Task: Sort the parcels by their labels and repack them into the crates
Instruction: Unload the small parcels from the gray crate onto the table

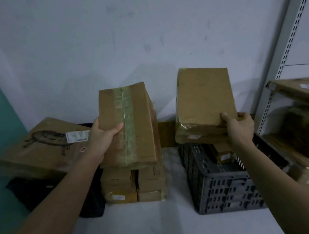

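At the centre of the frame the left hand (105, 134) grips the near left edge of a tall brown cardboard parcel sealed with a strip of clear tape (129, 125), thumb across the front face and fingers hidden behind it. The parcel sits on a stack of smaller brown cardboard boxes (134, 183) on the pale floor; whether it rests on them or is lifted just clear cannot be told.

Right of centre, the right hand (239, 125) pinches the near right corner of a flat brown cardboard parcel (205, 96), thumb on top and fingers curled over the edge. This parcel lies tilted on other plastic-wrapped brown parcels (199, 133) piled in a dark grey slotted plastic crate (226, 187); the right forearm covers part of the crate's contents.

At the left, a large brown cardboard carton with a printed drawing and a white label (44, 145) lies over a black crate (33, 188), mostly hidden in shadow. The label's text is too blurred to read.

At the right edge, more brown parcels (304, 139) beside a grey metal shelf upright (284, 50) are cut off by the frame.
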Available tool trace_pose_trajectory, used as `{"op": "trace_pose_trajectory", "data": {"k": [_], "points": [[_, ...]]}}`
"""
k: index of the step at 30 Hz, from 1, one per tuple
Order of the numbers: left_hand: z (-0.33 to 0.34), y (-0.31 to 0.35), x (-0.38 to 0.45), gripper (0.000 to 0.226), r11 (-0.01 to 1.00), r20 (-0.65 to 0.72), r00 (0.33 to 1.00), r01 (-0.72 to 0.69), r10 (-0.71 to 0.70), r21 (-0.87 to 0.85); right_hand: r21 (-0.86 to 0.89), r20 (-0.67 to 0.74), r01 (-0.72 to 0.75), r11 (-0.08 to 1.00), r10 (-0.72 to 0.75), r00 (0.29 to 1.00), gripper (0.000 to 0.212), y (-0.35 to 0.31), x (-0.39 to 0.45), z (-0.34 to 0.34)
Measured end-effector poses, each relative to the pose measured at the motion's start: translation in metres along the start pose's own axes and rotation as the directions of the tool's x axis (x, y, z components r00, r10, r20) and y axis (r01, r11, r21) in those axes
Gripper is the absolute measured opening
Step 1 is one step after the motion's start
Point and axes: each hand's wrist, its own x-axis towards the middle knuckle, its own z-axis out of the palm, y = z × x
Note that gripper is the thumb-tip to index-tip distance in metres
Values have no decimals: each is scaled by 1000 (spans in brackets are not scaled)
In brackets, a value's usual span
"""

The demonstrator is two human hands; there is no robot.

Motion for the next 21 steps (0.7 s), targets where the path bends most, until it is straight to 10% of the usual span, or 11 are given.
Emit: {"op": "trace_pose_trajectory", "data": {"k": [21], "points": [[-57, -61, -189, 74, 934, -396, 853, 356, -340, -37, -227, 575, 69, 971, 76, 815, 28, 46, -99, -64]]}}
